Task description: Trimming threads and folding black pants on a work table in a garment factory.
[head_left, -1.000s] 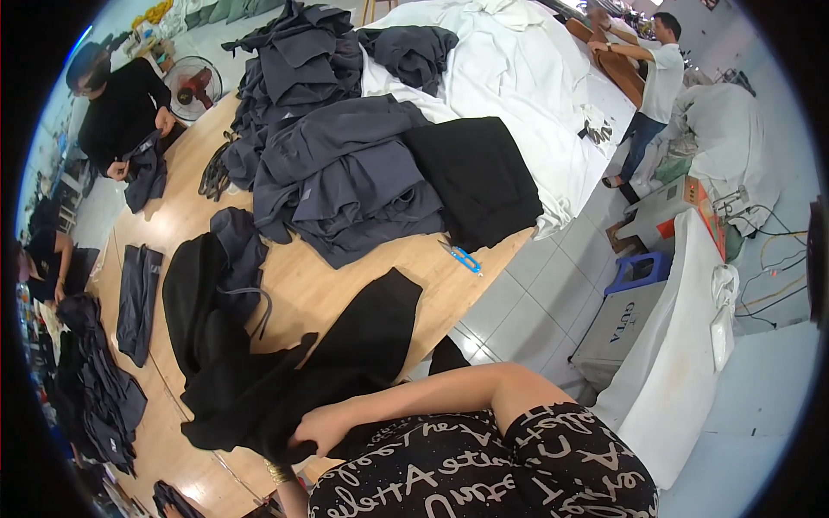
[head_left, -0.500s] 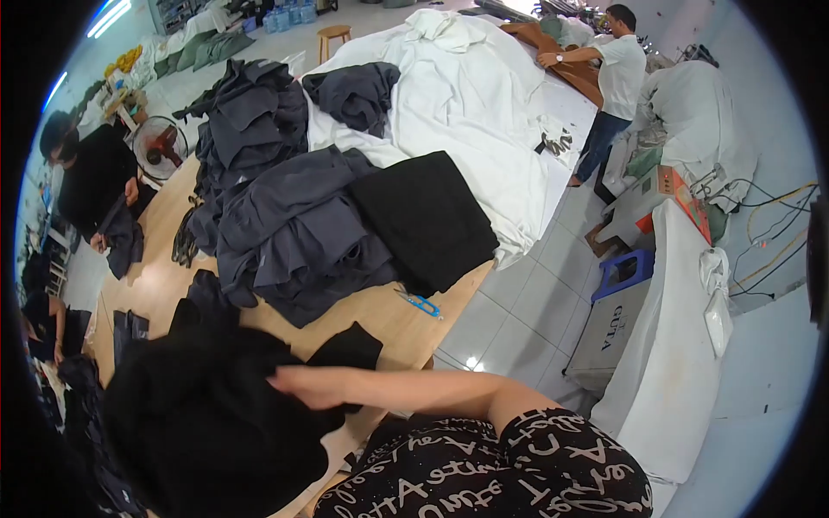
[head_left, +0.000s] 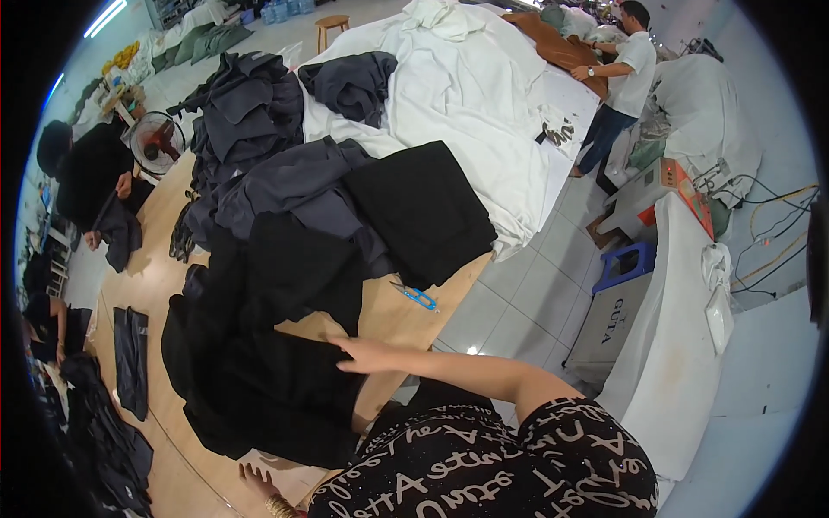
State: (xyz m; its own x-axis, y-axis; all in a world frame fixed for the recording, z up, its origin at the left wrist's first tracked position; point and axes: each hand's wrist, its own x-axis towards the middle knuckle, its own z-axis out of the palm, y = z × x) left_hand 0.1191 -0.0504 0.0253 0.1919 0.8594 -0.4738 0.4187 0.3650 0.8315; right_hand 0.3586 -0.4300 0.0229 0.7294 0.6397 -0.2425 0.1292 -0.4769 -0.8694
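A black garment (head_left: 268, 388) lies spread over the wooden table (head_left: 203, 462) in front of me, one part reaching up onto the dark grey pile; its exact kind is unclear. My right hand (head_left: 358, 352) rests at the garment's right edge, fingers stretched out and apart. Low in the view, my left hand (head_left: 259, 485) has its fingers spread just below the garment's near edge, holding nothing; bracelets circle that wrist. Blue-handled thread snips (head_left: 416, 296) lie on the table beyond my right hand. Beside them is a folded black cloth stack (head_left: 423, 211).
Dark grey garments (head_left: 294, 186) are heaped ahead, with a white cloth (head_left: 466, 112) behind them. A narrow dark folded piece (head_left: 131, 363) lies at left. One person handles dark cloth near a fan (head_left: 157, 142); another handles brown material (head_left: 553, 43). A blue stool (head_left: 623, 266) stands right.
The black garment has dropped from a raised bundle and spread flat on the table and pile. My right hand moved right and its fingers extended; my left hand has come into view.
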